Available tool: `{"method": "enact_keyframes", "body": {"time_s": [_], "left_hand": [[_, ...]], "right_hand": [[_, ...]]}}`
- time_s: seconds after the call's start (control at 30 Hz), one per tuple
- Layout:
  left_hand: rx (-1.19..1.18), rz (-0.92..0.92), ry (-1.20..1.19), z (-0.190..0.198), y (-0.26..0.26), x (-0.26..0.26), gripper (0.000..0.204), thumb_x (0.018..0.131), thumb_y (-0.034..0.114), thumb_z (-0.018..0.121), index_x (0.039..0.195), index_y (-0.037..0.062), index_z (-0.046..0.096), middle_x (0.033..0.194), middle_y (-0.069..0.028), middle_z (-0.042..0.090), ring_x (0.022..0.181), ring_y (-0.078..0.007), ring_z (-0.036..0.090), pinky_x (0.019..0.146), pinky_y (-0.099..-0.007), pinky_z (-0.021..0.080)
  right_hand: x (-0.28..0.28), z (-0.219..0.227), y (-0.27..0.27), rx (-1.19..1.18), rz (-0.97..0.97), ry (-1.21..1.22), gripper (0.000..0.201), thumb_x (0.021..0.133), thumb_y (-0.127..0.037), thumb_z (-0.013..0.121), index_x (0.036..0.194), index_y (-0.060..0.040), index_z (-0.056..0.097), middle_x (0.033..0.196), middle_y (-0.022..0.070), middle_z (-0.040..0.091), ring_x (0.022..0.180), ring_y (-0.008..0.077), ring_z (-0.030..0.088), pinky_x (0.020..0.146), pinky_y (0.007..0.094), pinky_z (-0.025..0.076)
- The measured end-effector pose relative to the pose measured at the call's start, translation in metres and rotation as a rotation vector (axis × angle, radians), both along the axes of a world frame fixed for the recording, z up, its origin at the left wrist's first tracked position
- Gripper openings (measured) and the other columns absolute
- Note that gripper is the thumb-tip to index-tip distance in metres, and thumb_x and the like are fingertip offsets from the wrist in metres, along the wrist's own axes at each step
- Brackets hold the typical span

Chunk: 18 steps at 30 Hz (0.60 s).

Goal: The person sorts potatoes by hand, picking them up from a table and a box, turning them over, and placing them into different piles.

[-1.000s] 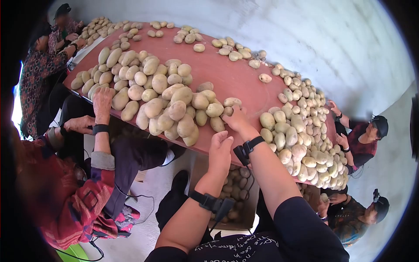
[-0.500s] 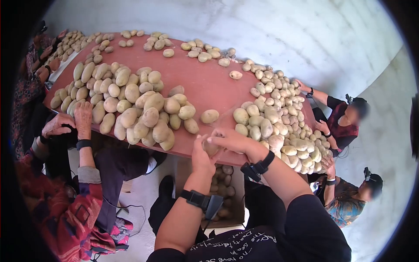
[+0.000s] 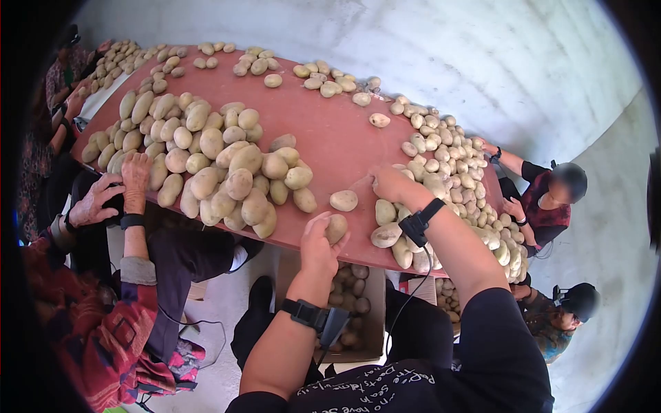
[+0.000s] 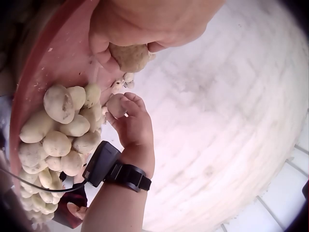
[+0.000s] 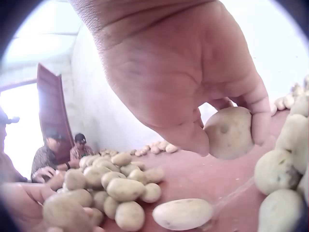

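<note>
My left hand (image 3: 318, 249) is raised at the front edge of the table, gripping a potato (image 3: 336, 228) between thumb and fingers. In the left wrist view that potato (image 4: 129, 58) shows below the palm. Farther right, my right hand (image 3: 396, 186) reaches over the table beside the right-hand heap. The right wrist view shows its fingertips pinching another potato (image 5: 229, 133), close over the red tabletop. A single pale oblong potato (image 3: 343, 200) lies between my two hands. To the left stands a large heap of potatoes (image 3: 237, 162).
The right heap of potatoes (image 3: 458, 175) runs along the table (image 3: 323, 131) to its far edge. Beneath the table is a box (image 3: 375, 310) with potatoes. A person's hands (image 3: 135, 180) rest at the left heap; other people sit at the right and far left.
My right hand reached to the left heap, then met my left hand around a potato. Now it has moved away right, with a potato in its fingers; my left hand keeps one.
</note>
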<state>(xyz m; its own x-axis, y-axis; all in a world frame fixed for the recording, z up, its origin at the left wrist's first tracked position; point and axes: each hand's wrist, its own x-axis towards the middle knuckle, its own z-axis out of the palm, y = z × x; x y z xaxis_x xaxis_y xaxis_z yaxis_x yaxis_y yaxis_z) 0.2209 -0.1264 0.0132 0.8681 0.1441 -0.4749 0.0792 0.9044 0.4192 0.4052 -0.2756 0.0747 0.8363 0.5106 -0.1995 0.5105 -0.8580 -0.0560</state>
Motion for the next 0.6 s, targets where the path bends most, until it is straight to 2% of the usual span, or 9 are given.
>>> {"method": "enact_keyframes", "body": {"time_s": [0.03, 0.13, 0.23, 0.33, 0.43, 0.53, 0.6], "left_hand": [[0.006, -0.002, -0.007, 0.002, 0.000, 0.000, 0.033, 0.094, 0.020, 0.052, 0.123, 0.0051, 0.054, 0.119, -0.0104, 0.057, 0.105, -0.0255, 0.058, 0.086, -0.0435, 0.055], [0.012, -0.017, -0.010, 0.003, -0.001, 0.001, 0.035, 0.094, 0.020, 0.052, 0.125, 0.0046, 0.053, 0.120, -0.0108, 0.056, 0.106, -0.0256, 0.058, 0.087, -0.0441, 0.055], [0.021, -0.018, -0.001, 0.004, 0.001, 0.000, 0.036, 0.094, 0.020, 0.052, 0.126, 0.0042, 0.053, 0.121, -0.0109, 0.056, 0.106, -0.0252, 0.058, 0.087, -0.0447, 0.055], [0.027, -0.010, -0.008, 0.006, 0.004, 0.000, 0.036, 0.094, 0.020, 0.052, 0.126, 0.0042, 0.053, 0.121, -0.0108, 0.056, 0.106, -0.0248, 0.058, 0.087, -0.0450, 0.055], [0.022, 0.001, -0.011, 0.005, 0.006, 0.001, 0.035, 0.093, 0.020, 0.051, 0.125, 0.0043, 0.053, 0.121, -0.0107, 0.056, 0.107, -0.0249, 0.058, 0.086, -0.0451, 0.055], [0.025, 0.017, -0.012, 0.003, 0.008, 0.000, 0.035, 0.094, 0.020, 0.051, 0.125, 0.0042, 0.053, 0.120, -0.0106, 0.056, 0.107, -0.0249, 0.058, 0.086, -0.0450, 0.055], [0.023, 0.028, -0.008, 0.003, 0.009, -0.001, 0.035, 0.093, 0.020, 0.052, 0.124, 0.0050, 0.053, 0.119, -0.0105, 0.057, 0.106, -0.0241, 0.058, 0.085, -0.0439, 0.055]], "right_hand": [[0.000, -0.003, 0.004, -0.032, 0.015, 0.009, 0.028, 0.083, -0.003, 0.057, 0.111, -0.0065, 0.062, 0.117, 0.0244, 0.061, 0.107, 0.0368, 0.061, 0.087, 0.0434, 0.050], [0.012, -0.032, 0.006, -0.123, 0.047, -0.105, 0.029, 0.085, -0.006, 0.055, 0.114, -0.0084, 0.060, 0.108, 0.0230, 0.065, 0.102, 0.0401, 0.062, 0.088, 0.0453, 0.049], [0.011, -0.045, 0.011, -0.347, 0.054, -0.137, 0.030, 0.084, -0.009, 0.061, 0.113, -0.0120, 0.067, 0.104, 0.0144, 0.070, 0.103, 0.0328, 0.066, 0.087, 0.0441, 0.049], [-0.015, -0.007, 0.025, -0.373, 0.189, -0.107, 0.029, 0.084, -0.012, 0.062, 0.112, -0.0154, 0.070, 0.102, 0.0086, 0.072, 0.101, 0.0294, 0.068, 0.088, 0.0445, 0.049], [-0.002, -0.018, 0.024, -0.455, 0.136, -0.067, 0.030, 0.083, -0.015, 0.063, 0.112, -0.0154, 0.071, 0.105, 0.0097, 0.072, 0.101, 0.0277, 0.068, 0.091, 0.0443, 0.047], [-0.016, 0.014, 0.044, -0.570, 0.091, 0.055, 0.034, 0.082, -0.018, 0.066, 0.116, -0.0146, 0.069, 0.111, 0.0103, 0.070, 0.103, 0.0284, 0.067, 0.093, 0.0456, 0.046], [-0.017, -0.001, 0.047, -0.391, 0.140, 0.061, 0.041, 0.080, -0.018, 0.069, 0.120, -0.0134, 0.065, 0.116, 0.0107, 0.069, 0.106, 0.0278, 0.066, 0.092, 0.0469, 0.047]]}}
